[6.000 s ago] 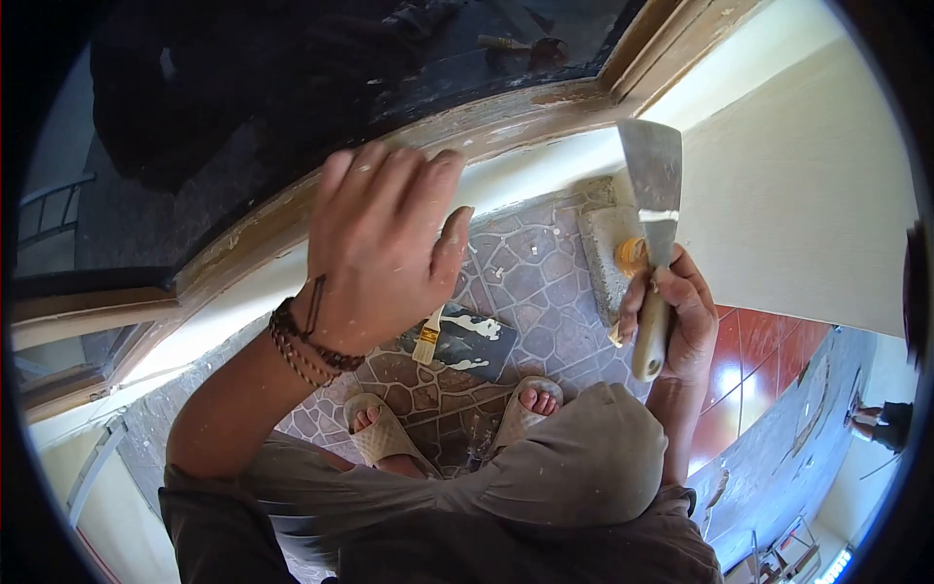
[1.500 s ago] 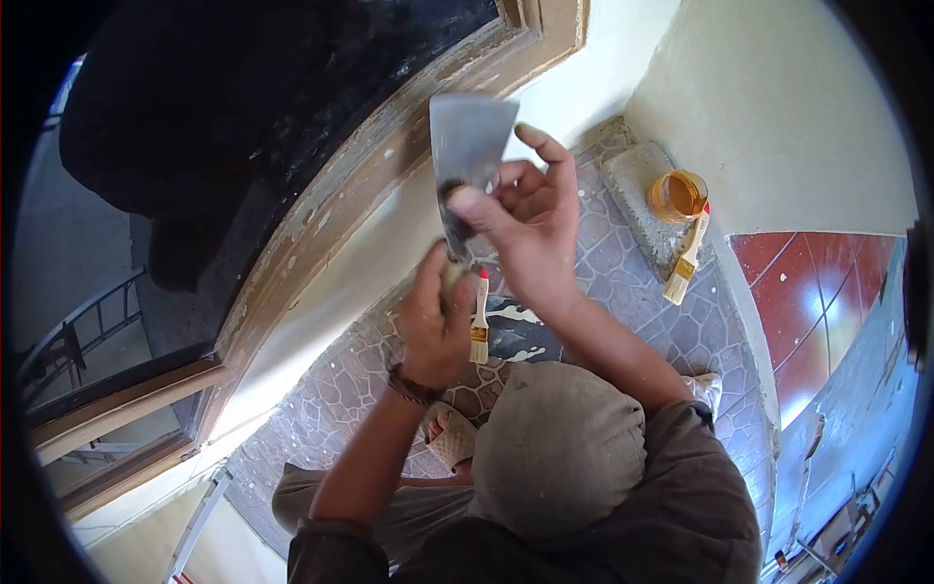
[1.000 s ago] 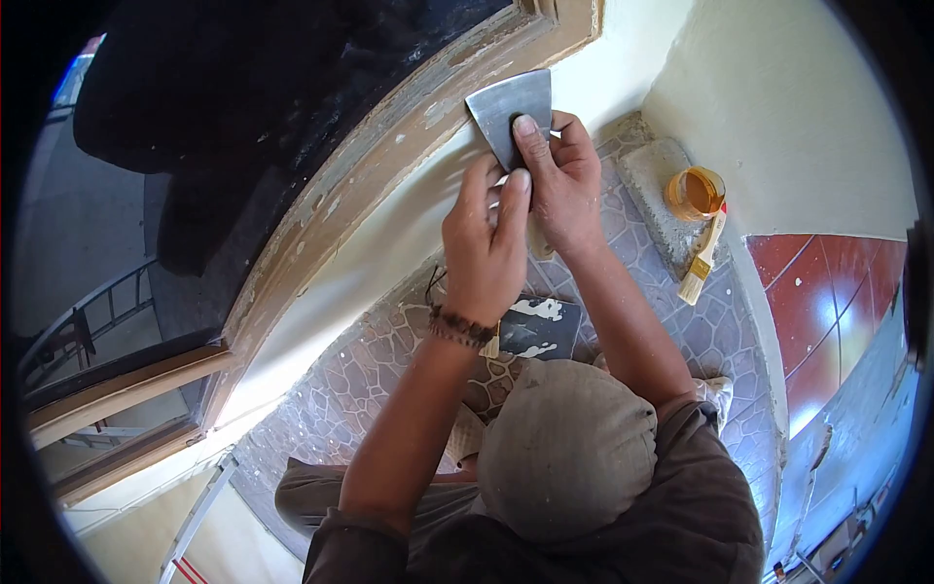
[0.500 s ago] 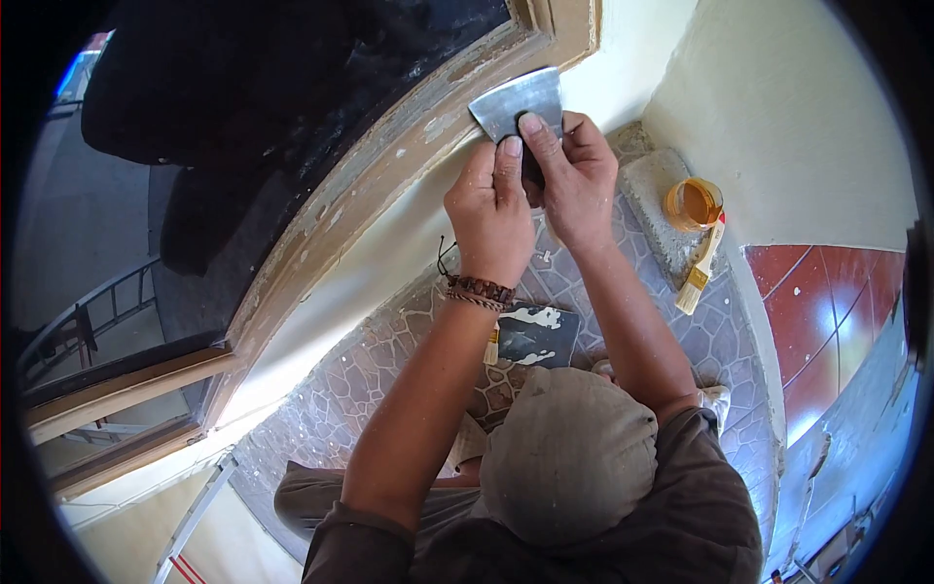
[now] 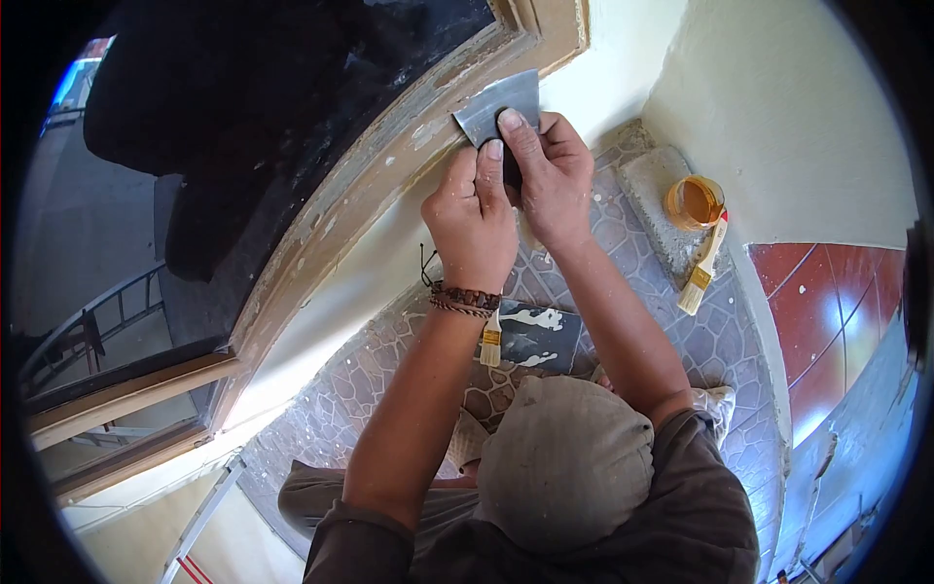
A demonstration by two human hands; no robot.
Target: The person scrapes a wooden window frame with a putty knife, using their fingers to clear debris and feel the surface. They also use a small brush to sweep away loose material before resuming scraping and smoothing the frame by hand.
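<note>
Both my hands grip a putty knife [image 5: 498, 92] with a wide metal blade, its dark handle mostly hidden behind my fingers. My left hand [image 5: 472, 214] is closed low on it, thumb pointing up along the tool. My right hand [image 5: 555, 180] wraps it from the other side, thumb pressed flat on the blade. The blade's front edge overlaps the brown wooden window frame [image 5: 375, 180], whose paint is patchy and chipped. A braided bracelet [image 5: 465, 299] circles my left wrist.
On the right, an open tub [image 5: 695, 202] of brownish filler stands on a concrete block [image 5: 650, 190], a paintbrush [image 5: 702, 265] leaning beside it. A dark board [image 5: 535, 336] with white smears lies on the stone-patterned floor, next to another brush [image 5: 490, 343]. Dark glass [image 5: 243, 117] fills the frame.
My hands and the putty knife have shifted a little to the left along the window frame. The grip looks the same.
</note>
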